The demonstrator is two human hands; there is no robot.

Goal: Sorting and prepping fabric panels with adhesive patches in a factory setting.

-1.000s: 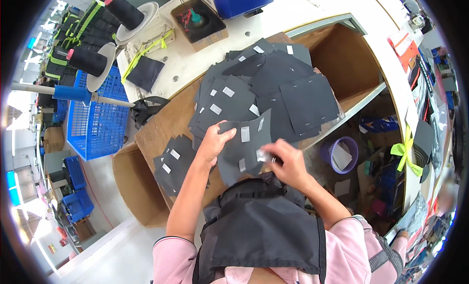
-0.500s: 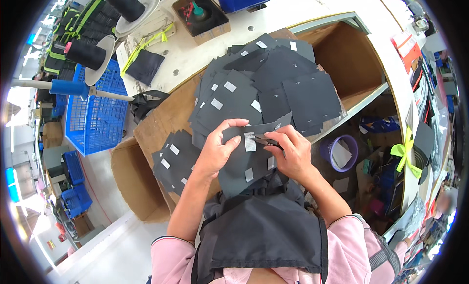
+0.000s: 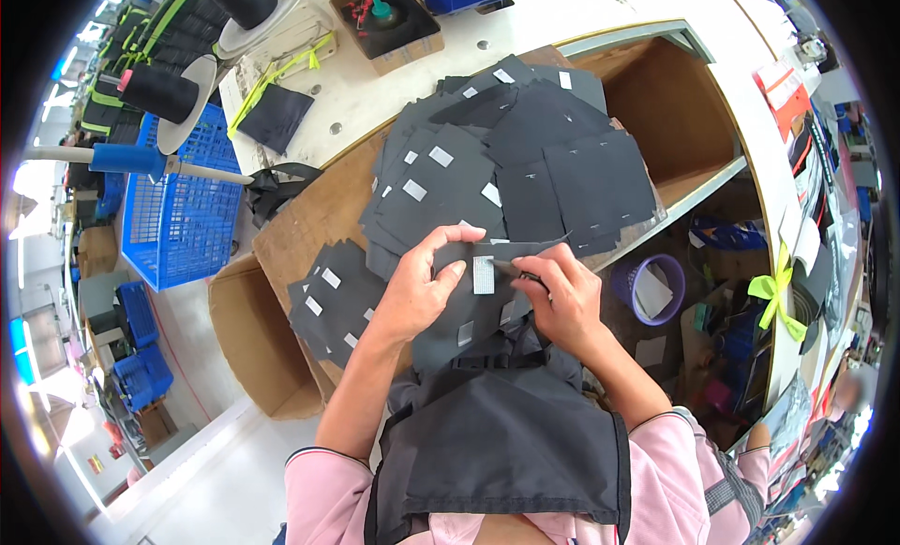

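Note:
My left hand (image 3: pixel 420 287) pinches a dark grey fabric piece (image 3: pixel 441 325) by its upper left part, thumb in front and fingers behind. The piece hangs over my lap and carries several white labels; one label (image 3: pixel 483 275) faces me between my two hands. Closed around small dark thread snips (image 3: pixel 532 279), my right hand (image 3: pixel 567 297) is just right of that label. The tips of the snips point left toward the label's edge. My fingers hide most of the tool. Beyond my hands lies a large pile of similar dark pieces (image 3: pixel 441 203), some with white labels.
A smaller stack (image 3: pixel 333 287) of labelled pieces lies left of my left arm. Around are an open cardboard box (image 3: pixel 258 343), a blue basket (image 3: pixel 178 226), black thread cones (image 3: pixel 159 93), a small tray box (image 3: pixel 405 53) and a purple bin (image 3: pixel 678 301) at lower right.
My right hand and the snips have shifted slightly right, drawing back a little from the label. The fabric piece has tilted, with its upper right corner lower. My left hand keeps its hold.

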